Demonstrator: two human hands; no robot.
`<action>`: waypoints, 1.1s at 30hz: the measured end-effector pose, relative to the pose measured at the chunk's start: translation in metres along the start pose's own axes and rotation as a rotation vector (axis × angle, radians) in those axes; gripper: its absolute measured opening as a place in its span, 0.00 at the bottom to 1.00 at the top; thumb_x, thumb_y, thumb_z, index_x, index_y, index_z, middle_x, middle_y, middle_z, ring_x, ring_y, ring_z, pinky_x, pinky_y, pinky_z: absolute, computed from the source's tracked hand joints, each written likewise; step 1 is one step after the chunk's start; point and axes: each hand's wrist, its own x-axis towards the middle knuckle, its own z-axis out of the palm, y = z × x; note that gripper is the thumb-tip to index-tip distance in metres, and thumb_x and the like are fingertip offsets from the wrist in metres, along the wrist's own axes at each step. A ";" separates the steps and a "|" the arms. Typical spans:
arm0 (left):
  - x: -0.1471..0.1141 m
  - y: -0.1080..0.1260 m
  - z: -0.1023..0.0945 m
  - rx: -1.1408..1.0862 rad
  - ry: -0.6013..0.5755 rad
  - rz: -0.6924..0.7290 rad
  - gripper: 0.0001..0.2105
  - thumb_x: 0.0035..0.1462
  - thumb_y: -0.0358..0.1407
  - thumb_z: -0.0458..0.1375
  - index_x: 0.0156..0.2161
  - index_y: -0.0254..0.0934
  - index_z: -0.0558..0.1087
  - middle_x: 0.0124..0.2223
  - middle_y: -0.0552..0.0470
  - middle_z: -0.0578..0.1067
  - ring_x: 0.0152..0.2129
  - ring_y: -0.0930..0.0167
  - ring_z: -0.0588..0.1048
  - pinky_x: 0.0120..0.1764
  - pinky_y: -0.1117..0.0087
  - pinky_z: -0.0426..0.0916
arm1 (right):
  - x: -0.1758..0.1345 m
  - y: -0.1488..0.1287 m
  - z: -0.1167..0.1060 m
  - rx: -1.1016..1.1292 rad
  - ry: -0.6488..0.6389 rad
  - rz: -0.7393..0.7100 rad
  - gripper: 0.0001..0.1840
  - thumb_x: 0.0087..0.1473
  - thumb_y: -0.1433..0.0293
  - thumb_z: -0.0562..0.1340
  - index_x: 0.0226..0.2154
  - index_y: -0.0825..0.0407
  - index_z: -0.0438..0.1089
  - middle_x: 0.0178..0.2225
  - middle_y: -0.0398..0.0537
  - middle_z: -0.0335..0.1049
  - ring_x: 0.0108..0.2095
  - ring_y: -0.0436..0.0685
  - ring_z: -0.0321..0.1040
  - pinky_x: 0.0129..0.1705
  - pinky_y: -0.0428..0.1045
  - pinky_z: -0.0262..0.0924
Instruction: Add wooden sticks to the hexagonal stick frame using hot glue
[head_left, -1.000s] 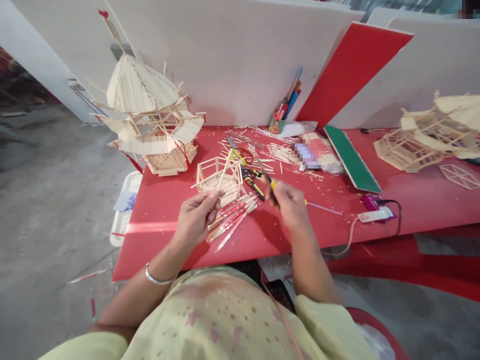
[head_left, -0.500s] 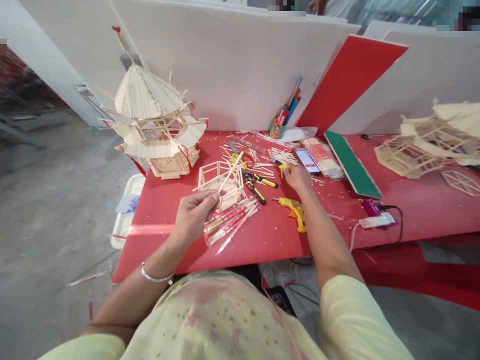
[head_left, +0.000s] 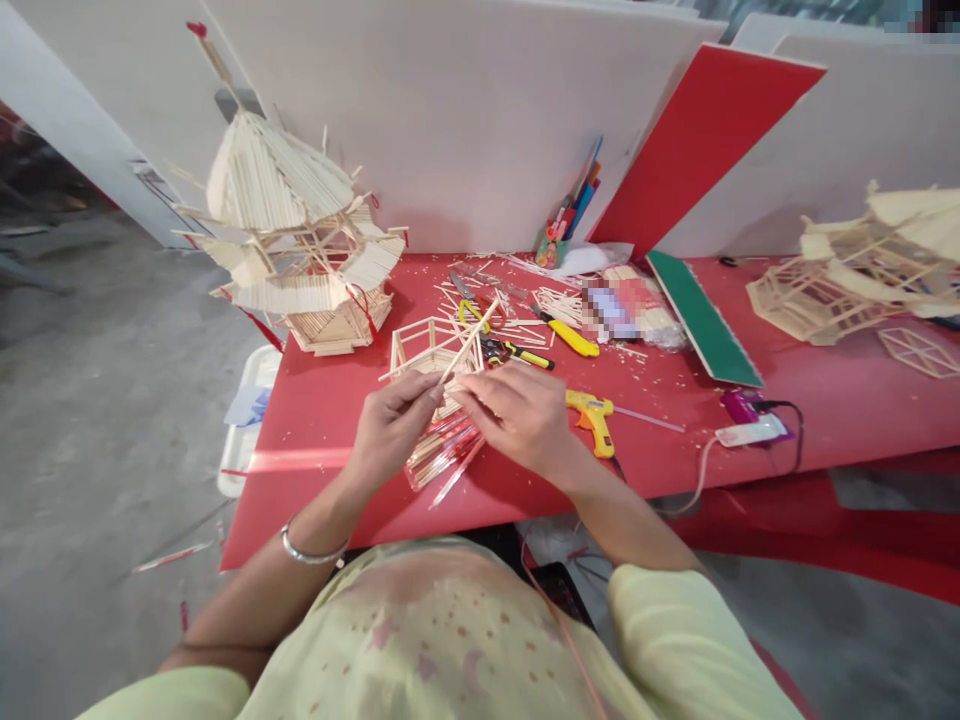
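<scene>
Between thumb and fingers, my left hand [head_left: 397,420] pinches a thin wooden stick [head_left: 472,338], which slants up and to the right. My right hand [head_left: 517,410] is beside the stick's lower end, thumb and fingers pinched together; whether it grips the stick or something small is hidden. Behind both hands stands a small open frame of sticks [head_left: 431,340], partly covered by them. Packets of sticks in clear and red wrapping [head_left: 444,450] lie under my hands. A yellow utility knife [head_left: 574,337] rests beyond my right hand, near loose cut sticks [head_left: 561,305].
A stick pagoda [head_left: 300,260] stands at the left, a second stick model [head_left: 840,270] at the far right. A yellow glue gun [head_left: 596,425], pliers [head_left: 525,354], scissors [head_left: 472,312], a green board [head_left: 705,320] and a power strip [head_left: 754,430] are on the red table [head_left: 315,500].
My right hand has left the utility knife, which now lies on the table, and come left to my left hand. My left hand still holds the stick in nearly the same place.
</scene>
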 end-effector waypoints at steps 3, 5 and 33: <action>-0.003 -0.001 0.003 -0.011 -0.010 -0.016 0.13 0.59 0.43 0.67 0.46 0.39 0.85 0.29 0.52 0.71 0.22 0.76 0.64 0.23 0.75 0.59 | -0.007 -0.007 0.015 -0.060 0.005 0.010 0.11 0.69 0.66 0.61 0.49 0.47 0.77 0.43 0.48 0.82 0.43 0.56 0.78 0.49 0.53 0.70; -0.005 0.001 0.003 0.002 -0.012 -0.020 0.13 0.60 0.43 0.67 0.46 0.39 0.85 0.29 0.53 0.70 0.23 0.75 0.64 0.23 0.75 0.59 | -0.007 -0.008 0.018 -0.089 0.020 0.019 0.11 0.70 0.67 0.59 0.48 0.49 0.77 0.42 0.49 0.82 0.42 0.56 0.78 0.48 0.52 0.70; 0.032 0.009 -0.027 0.300 -0.053 0.260 0.06 0.55 0.39 0.70 0.35 0.39 0.86 0.31 0.46 0.81 0.27 0.70 0.75 0.32 0.71 0.67 | -0.004 0.010 -0.017 -0.089 0.205 0.145 0.09 0.66 0.63 0.63 0.45 0.44 0.79 0.38 0.48 0.80 0.38 0.57 0.75 0.45 0.55 0.69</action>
